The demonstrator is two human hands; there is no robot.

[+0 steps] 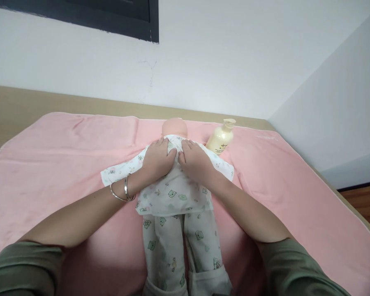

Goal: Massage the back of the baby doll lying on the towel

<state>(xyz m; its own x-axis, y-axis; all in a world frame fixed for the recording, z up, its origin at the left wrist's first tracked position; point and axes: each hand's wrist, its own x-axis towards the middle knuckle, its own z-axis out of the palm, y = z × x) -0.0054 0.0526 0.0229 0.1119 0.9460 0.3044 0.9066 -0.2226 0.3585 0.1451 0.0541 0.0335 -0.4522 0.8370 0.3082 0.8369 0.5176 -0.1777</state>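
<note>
A baby doll (174, 128) lies stretched out with its bald head away from me; no facial features show. It wears a white printed top (175, 197) with the sleeves spread to both sides, and matching trousers (169, 250) whose cuffs are turned up. My left hand (158, 158) rests flat on the upper left of the top, just below the neck. Opposite it, my right hand (195, 160) lies flat on the upper right. The thumbs point toward each other, close together over the middle. Neither hand grasps anything that I can see.
A pale yellow pump bottle (220, 137) stands tilted-looking beyond the doll's right sleeve. Under everything is a pink sheet (89, 144) on a wooden surface (49, 100). A white wall (203, 61) rises behind, with a dark frame (111, 18) at upper left.
</note>
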